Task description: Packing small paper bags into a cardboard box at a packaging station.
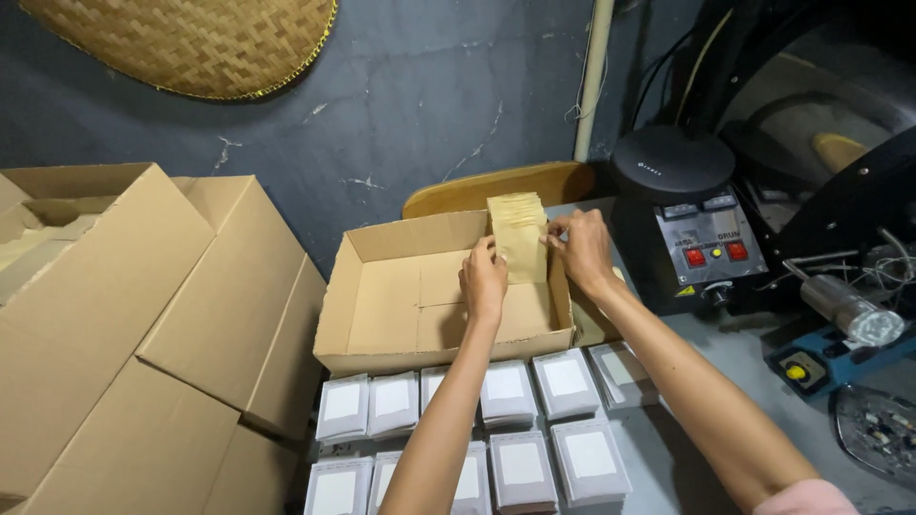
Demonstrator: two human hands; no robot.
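Both hands hold a stack of tan paper pouches (pixel 518 238) upright in the right end of a shallow open cardboard box (pixel 382 305). My left hand (pixel 484 279) grips the stack's left edge. My right hand (pixel 579 250) pinches its right edge, over the box's right wall. The stack stands on its lower edge inside the box, against the far right corner.
Rows of small white-labelled grey packets (pixel 506 393) lie in front of the box. Large cardboard cartons (pixel 143 315) are stacked at the left. A black machine with red buttons (pixel 697 234) stands at the right, with a yellow-buttoned device (pixel 811 367) nearer. A woven tray (pixel 191 43) hangs on the wall.
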